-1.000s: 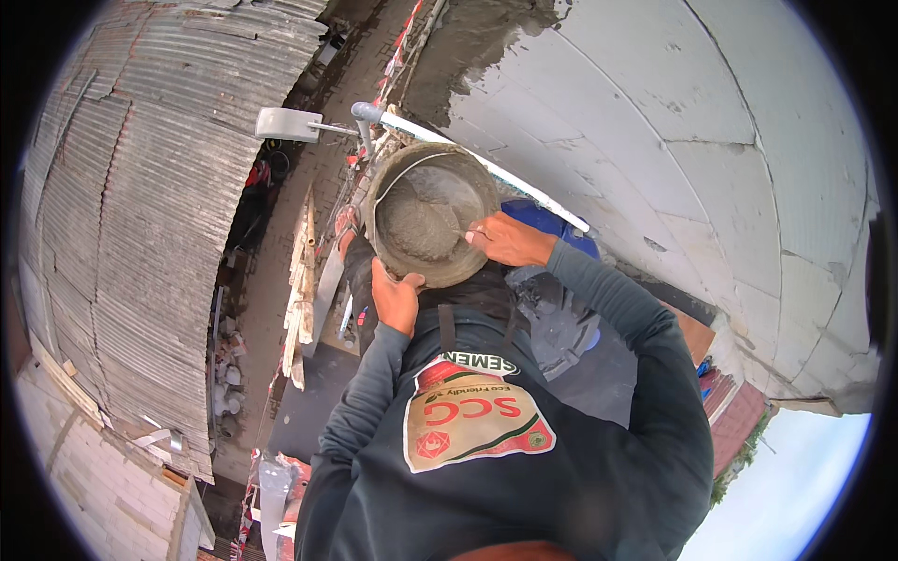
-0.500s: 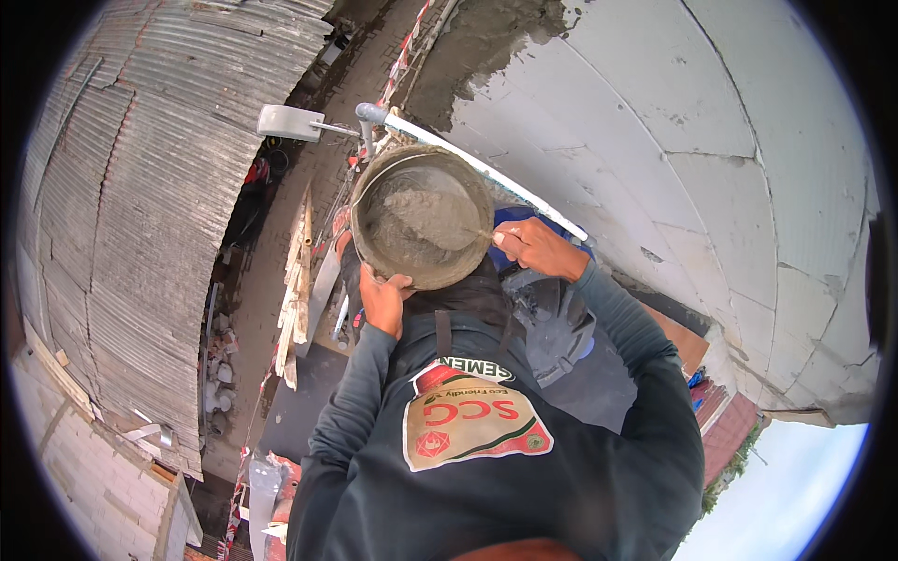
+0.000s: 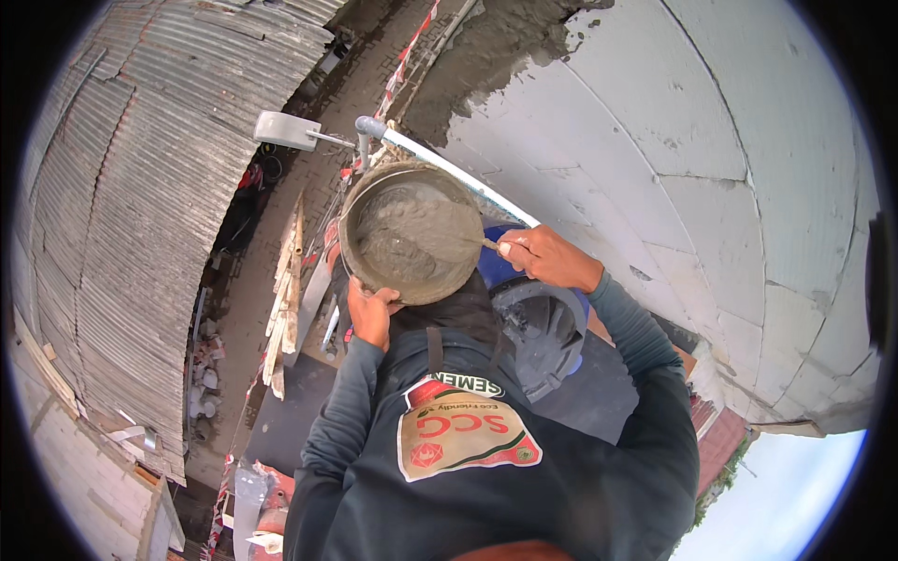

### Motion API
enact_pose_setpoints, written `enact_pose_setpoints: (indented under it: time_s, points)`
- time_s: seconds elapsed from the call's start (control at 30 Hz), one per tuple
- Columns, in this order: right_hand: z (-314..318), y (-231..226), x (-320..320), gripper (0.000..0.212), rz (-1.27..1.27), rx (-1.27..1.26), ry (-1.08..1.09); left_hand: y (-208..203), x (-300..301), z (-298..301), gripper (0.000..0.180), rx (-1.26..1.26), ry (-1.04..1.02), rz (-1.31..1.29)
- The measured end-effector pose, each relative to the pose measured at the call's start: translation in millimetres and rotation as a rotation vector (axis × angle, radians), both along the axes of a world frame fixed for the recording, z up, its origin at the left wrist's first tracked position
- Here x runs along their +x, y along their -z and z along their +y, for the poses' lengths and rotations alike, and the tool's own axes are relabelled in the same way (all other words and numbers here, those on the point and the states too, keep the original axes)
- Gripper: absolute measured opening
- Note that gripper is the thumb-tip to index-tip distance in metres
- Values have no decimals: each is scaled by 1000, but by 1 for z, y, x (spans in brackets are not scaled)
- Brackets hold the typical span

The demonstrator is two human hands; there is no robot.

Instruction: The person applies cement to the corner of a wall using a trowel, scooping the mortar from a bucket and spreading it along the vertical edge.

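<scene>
A round, mortar-crusted bucket [image 3: 438,294] is tilted in front of my body, with wet grey mortar [image 3: 398,229] inside. My left hand [image 3: 371,314] grips its lower left rim, thumb on the near edge. At the right rim, my right hand [image 3: 554,258] is closed around the handle of a tool that looks like a trowel [image 3: 490,245]. Its mortar-coated blade reaches into the bucket and is hard to tell from the mix.
Beyond the bucket, a white pipe [image 3: 458,173] runs along a block wall [image 3: 692,122] partly smeared with wet mortar [image 3: 486,61]. A lamp [image 3: 287,130] juts out at left, near a corrugated roof [image 3: 159,187]. Wooden strips [image 3: 287,309] and a dark grey tub [image 3: 538,341] lie below.
The bucket has shifted slightly left in view. My right hand has drawn a little to the right of it, showing more of the handle. The mortar inside has been moved about.
</scene>
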State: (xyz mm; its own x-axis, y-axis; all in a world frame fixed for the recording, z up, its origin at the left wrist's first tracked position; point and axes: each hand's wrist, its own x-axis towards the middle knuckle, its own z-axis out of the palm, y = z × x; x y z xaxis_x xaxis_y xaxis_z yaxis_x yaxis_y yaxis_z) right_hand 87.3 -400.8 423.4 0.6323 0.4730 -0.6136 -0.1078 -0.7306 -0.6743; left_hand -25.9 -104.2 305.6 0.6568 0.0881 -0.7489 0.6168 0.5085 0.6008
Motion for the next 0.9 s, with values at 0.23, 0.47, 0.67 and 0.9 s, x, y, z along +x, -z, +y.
enact_pose_setpoints:
  time_s: [0.23, 0.47, 0.67, 0.9]
  points:
    - [11, -54, 43, 42, 98, -32, 121, 5, -1, 3, 55, 12, 10, 29]
    - [0, -31, 124, 40, 496, 204, 372, 9, -2, 4, 59, 51, 38, 18]
    - [-51, -10, 175, 41, 503, 472, 613, 4, -2, 1, 56, 39, 4, 41]
    - [-24, 67, 163, 43, 173, 43, 462, -3, -4, -2, 63, 52, 29, 52]
